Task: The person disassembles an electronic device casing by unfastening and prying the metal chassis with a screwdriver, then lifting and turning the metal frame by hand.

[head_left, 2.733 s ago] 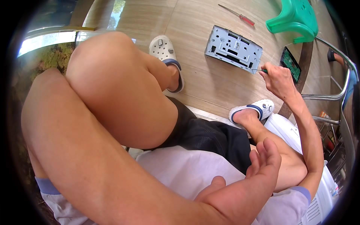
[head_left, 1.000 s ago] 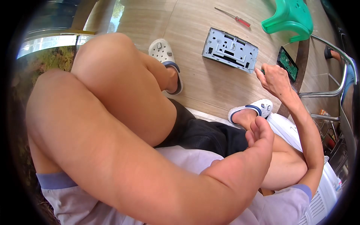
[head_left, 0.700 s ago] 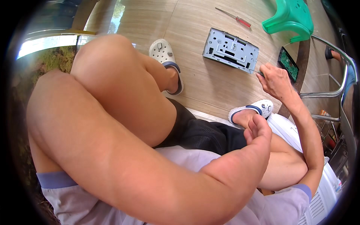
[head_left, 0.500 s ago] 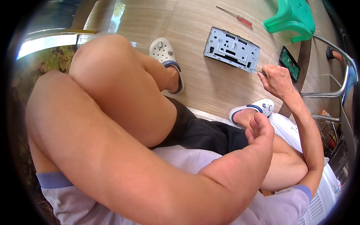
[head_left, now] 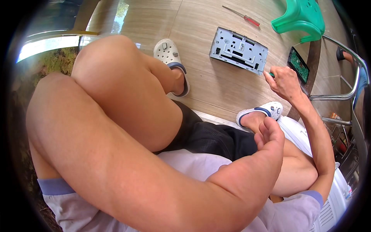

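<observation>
My right hand (head_left: 286,82) is closed around a screwdriver (head_left: 271,74), of which only a bit of green handle shows. Its tip end is at the lower right corner of a grey metal case (head_left: 239,52), which lies on the floor with slots and holes facing up. Fingers hide most of the tool. Bent back over my lap, my left hand (head_left: 257,154) has its fingers curled together. Whatever they hold, if anything, is hidden. To the right of the case a green circuit board in a black frame (head_left: 298,66) leans near my right hand.
A screwdriver with a red handle (head_left: 251,21) lies on the tiled floor (head_left: 193,31) beyond the case. The green plastic stool (head_left: 299,17) stands at the upper right, beside a chair with metal tube legs (head_left: 340,97). Another person's foot (head_left: 341,53) shows at the right edge.
My right hand has shifted slightly left and turned on the screwdriver, so green now shows between the fingers. The left hand has moved a little to the right. The case stays put.
</observation>
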`<action>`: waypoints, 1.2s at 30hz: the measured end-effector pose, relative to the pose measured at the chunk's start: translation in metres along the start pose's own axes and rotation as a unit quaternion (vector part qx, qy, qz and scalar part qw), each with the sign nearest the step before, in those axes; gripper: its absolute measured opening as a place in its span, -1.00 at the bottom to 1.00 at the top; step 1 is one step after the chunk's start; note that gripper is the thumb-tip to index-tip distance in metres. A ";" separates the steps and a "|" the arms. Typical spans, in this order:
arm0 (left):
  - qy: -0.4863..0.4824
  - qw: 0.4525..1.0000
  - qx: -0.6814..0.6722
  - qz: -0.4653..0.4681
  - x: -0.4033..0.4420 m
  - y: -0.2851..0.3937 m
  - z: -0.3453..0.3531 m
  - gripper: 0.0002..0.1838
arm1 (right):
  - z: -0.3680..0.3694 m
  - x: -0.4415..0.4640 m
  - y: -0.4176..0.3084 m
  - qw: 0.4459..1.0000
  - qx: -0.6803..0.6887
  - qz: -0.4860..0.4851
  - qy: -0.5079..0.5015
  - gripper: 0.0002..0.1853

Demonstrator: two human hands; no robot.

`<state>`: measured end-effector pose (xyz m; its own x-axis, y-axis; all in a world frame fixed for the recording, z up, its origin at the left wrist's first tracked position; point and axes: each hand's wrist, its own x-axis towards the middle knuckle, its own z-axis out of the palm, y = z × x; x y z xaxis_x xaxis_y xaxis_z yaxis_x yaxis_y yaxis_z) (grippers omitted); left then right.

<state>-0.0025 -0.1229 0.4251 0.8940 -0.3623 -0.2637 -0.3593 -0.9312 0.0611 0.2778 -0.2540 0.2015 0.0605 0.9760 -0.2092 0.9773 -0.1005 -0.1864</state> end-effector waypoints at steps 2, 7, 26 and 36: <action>-0.007 1.000 0.003 0.003 0.006 0.005 -0.004 -0.57 | -0.003 0.001 -0.002 1.000 0.007 0.024 -0.014 -0.62; -0.037 0.999 0.015 0.010 0.025 0.017 -0.017 -0.57 | -0.003 0.001 0.000 0.998 0.029 0.053 -0.013 -0.62; -0.111 0.985 0.116 0.062 0.028 0.037 -0.008 -0.61 | 0.009 -0.004 0.011 0.995 0.081 0.053 0.035 -0.68; -0.009 0.993 0.103 0.051 0.022 0.007 0.028 -0.64 | 0.006 -0.004 0.004 0.996 0.028 0.079 -0.028 -0.69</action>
<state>0.0073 -0.1364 0.3930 0.8452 -0.4525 -0.2843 -0.4974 -0.8606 -0.1090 0.2806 -0.2591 0.1962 0.2000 0.9347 -0.2937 0.9437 -0.2644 -0.1989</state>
